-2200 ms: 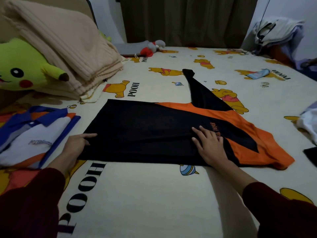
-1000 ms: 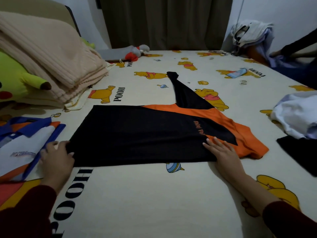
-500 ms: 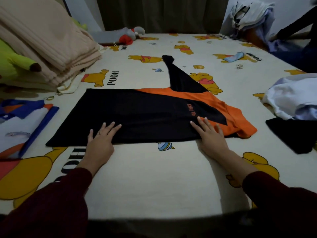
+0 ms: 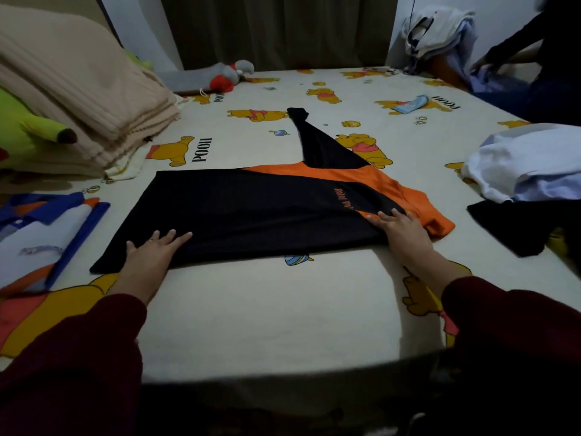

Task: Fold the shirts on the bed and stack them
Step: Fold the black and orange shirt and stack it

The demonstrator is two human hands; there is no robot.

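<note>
Black and orange shirt (image 4: 251,209) spread flat on the cartoon-print bed sheet (image 4: 283,309), lying between and under both hands, one black sleeve (image 4: 317,143) pointing away beyond them. Left hand (image 4: 151,256) laid palm-down on the shirt's near left corner, fingers straight and slightly spread, nothing gripped. Right hand (image 4: 402,234) set at the shirt's near right end, where black meets orange collar area; fingers reaching over the cloth, which looked a little lifted there, though whether pinched or merely pressed could not be told. Hands well apart, one at each end of the near edge.

Left of the left hand, a folded blue, white and orange shirt (image 4: 41,234) lay on the sheet. Farther off on that side, a stack of beige blankets (image 4: 78,99) over a yellow-green plush toy (image 4: 28,133). Right of the right hand, a dark garment (image 4: 528,228) and, just beyond it, a heap of white clothes (image 4: 531,165). Far ahead of both hands, a grey and red plush (image 4: 217,77) before a dark curtain (image 4: 276,29). At the far right, another person's dark sleeve (image 4: 515,42) over more clothes.
</note>
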